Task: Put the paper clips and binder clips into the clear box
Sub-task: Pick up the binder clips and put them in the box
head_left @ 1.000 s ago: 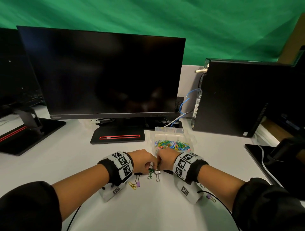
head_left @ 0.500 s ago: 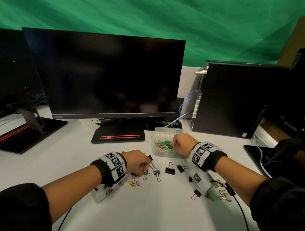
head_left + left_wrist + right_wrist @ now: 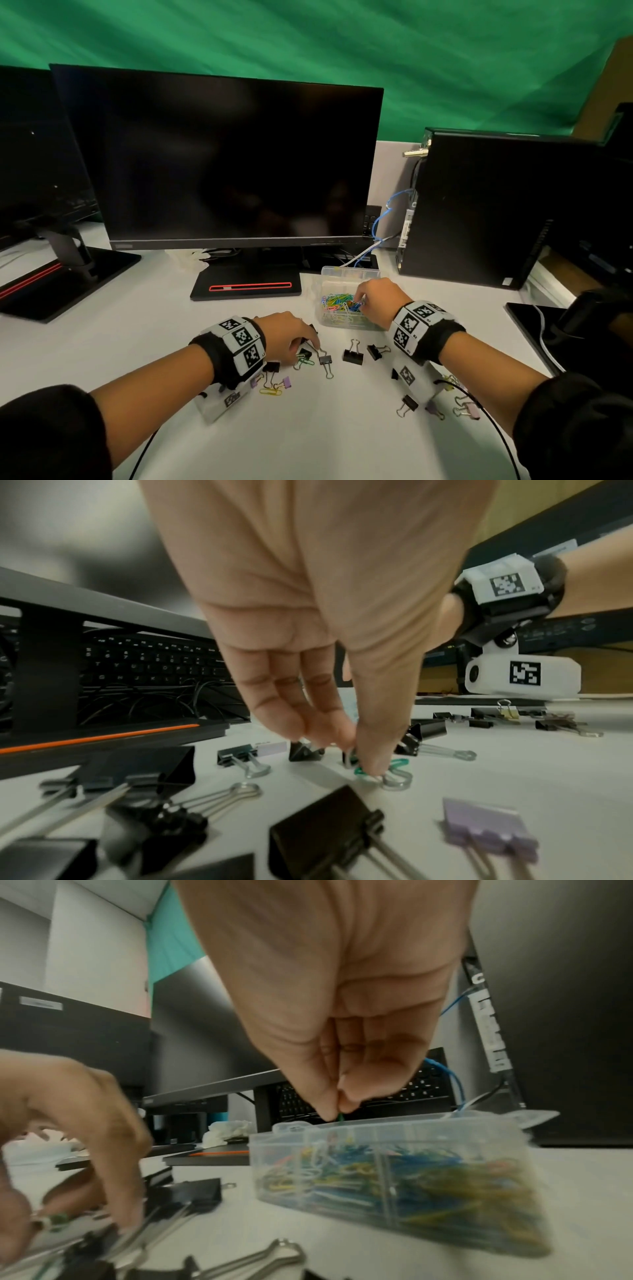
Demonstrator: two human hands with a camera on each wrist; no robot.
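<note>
The clear box [image 3: 350, 274] stands open on the white desk, holding a heap of coloured paper clips [image 3: 337, 303]. My right hand [image 3: 359, 301] hovers over it, and in the right wrist view its thumb and fingers [image 3: 337, 1112] pinch a green paper clip [image 3: 341, 1117] just above the box rim [image 3: 377, 1125]. My left hand [image 3: 310, 346] is down on the desk left of the box; its fingertips [image 3: 356, 758] pinch another green paper clip [image 3: 399, 762]. Loose binder clips lie around: black ones [image 3: 352, 356], a grey one [image 3: 325, 360], a purple one [image 3: 287, 383]. A yellow paper clip [image 3: 270, 391] lies near my left wrist.
A dark monitor [image 3: 219, 164] and its stand base [image 3: 246, 286] sit behind the box, and a black computer tower [image 3: 479, 212] stands to the right. More binder clips [image 3: 409, 404] lie under my right wrist. A second monitor stand [image 3: 65, 277] is at far left.
My right hand has lifted from the clips beside my left hand and moved back-right over the clear box. My left hand has stayed low among the clips.
</note>
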